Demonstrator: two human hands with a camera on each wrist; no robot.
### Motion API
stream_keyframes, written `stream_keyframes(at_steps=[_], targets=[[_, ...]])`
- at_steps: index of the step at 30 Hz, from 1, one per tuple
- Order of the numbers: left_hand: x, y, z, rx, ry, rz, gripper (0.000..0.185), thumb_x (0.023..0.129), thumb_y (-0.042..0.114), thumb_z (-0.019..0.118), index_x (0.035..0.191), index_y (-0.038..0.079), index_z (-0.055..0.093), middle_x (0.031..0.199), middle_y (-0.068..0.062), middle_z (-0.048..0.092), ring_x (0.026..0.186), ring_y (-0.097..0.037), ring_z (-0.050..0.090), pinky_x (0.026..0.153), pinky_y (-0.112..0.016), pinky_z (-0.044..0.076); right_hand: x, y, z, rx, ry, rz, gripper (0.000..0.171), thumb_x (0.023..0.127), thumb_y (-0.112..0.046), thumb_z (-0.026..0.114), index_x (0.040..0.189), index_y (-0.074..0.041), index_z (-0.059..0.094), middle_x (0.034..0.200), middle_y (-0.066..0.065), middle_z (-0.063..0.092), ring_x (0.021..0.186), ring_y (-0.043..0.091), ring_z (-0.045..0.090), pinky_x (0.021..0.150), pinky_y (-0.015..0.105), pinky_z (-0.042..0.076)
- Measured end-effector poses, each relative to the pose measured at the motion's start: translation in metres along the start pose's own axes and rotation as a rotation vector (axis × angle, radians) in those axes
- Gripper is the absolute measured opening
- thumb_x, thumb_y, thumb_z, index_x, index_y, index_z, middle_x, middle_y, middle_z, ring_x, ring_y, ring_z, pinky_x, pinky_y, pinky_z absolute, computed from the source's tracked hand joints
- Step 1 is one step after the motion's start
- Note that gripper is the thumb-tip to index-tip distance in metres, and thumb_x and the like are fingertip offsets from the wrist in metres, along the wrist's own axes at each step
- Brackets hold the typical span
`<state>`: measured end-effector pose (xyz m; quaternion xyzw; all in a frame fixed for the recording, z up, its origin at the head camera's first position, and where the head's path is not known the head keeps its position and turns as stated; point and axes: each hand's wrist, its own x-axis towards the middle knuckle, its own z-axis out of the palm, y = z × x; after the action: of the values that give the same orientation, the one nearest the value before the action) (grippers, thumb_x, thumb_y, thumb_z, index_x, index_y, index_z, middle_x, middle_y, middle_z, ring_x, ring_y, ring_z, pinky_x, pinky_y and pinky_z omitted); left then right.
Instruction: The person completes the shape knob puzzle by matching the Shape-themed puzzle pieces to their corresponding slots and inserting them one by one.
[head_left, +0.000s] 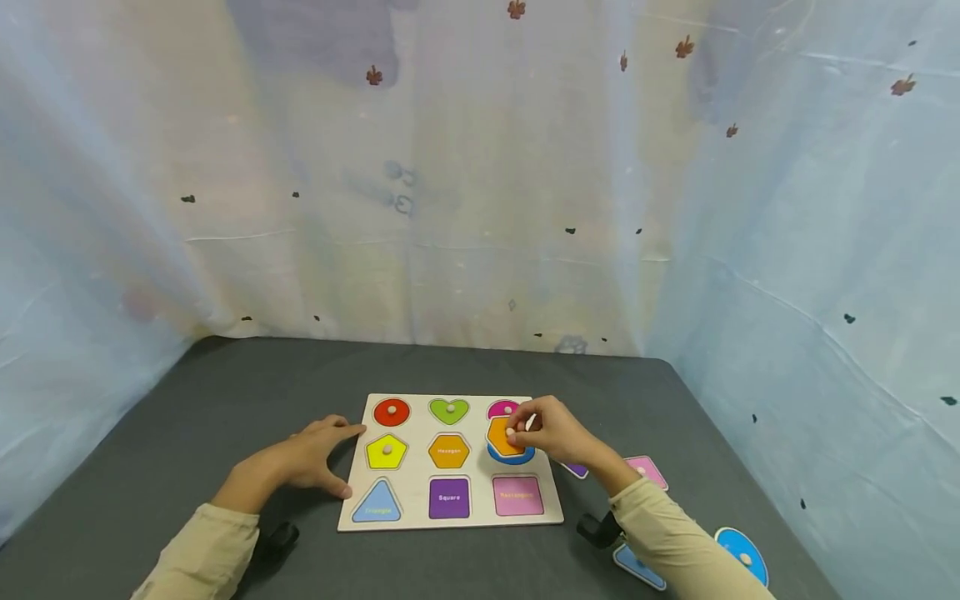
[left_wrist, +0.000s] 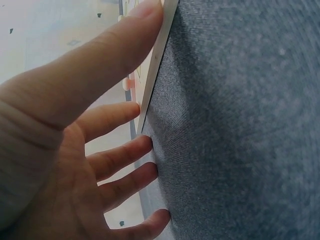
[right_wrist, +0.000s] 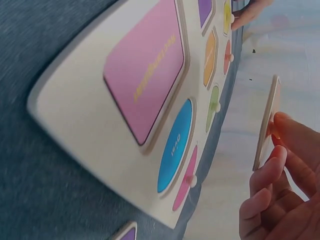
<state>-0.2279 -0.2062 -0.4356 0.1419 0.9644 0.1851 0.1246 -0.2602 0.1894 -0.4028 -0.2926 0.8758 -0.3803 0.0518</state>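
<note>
A white shape puzzle board (head_left: pixel 415 500) lies flat on the grey table. My left hand (head_left: pixel 315 458) touches its left edge with thumb and index finger, the fingers spread and fairly straight. Between thumb and fingers, my right hand (head_left: pixel 555 427) pinches an orange hexagon piece (head_left: pixel 498 433) by its knob. That piece hangs above the blue oval recess (right_wrist: pixel 176 145), apart from the board. The orange hexagon recess (head_left: pixel 448 460) shows its printed word. A red circle (head_left: pixel 392 408), green heart (head_left: pixel 447 408), yellow pentagon (head_left: pixel 385 458) and magenta piece (right_wrist: pixel 183 187) sit in the board with knobs showing.
Right of the board lie a purple piece (head_left: pixel 577 471) and a pink piece (head_left: pixel 649 472), both partly hidden by the right arm. Nearer are a light blue piece (head_left: pixel 636 568) and a blue oval (head_left: pixel 738 550). A pale patterned curtain (head_left: pixel 465 167) hangs behind the table.
</note>
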Motion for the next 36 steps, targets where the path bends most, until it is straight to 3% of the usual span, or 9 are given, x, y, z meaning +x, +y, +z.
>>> stream_keyframes(at_steps=[8,18,36], targets=[[-0.003,-0.001,-0.002,-0.012,-0.014,-0.009,0.104,0.067,0.04,0.094,0.153,0.012,0.044,0.149,-0.023,0.042,0.134,-0.045,0.042,0.103,-0.079,0.03,0.015,-0.003,0.015,-0.02,-0.032,0.027,0.008,0.091,-0.014,0.075,0.092,-0.006,0.075,0.079,0.004,0.061,0.06,0.01,0.048,0.055,0.018,0.041],[-0.003,-0.002,0.0,-0.013,-0.016,-0.008,0.104,0.066,0.04,0.094,0.153,0.013,0.044,0.149,-0.021,0.042,0.133,-0.042,0.043,0.102,-0.082,0.027,0.033,-0.006,0.028,-0.016,-0.054,-0.019,0.01,0.093,-0.013,0.074,0.094,-0.003,0.075,0.078,0.005,0.061,0.065,0.013,0.05,0.056,0.018,0.041],[-0.001,-0.002,0.0,-0.01,-0.014,-0.004,0.104,0.066,0.04,0.094,0.153,0.012,0.044,0.148,-0.021,0.043,0.132,-0.043,0.043,0.102,-0.081,0.028,0.053,-0.015,0.049,-0.024,-0.06,0.018,0.006,0.091,-0.008,0.075,0.09,-0.002,0.076,0.077,0.004,0.062,0.073,0.016,0.052,0.059,0.018,0.041]])
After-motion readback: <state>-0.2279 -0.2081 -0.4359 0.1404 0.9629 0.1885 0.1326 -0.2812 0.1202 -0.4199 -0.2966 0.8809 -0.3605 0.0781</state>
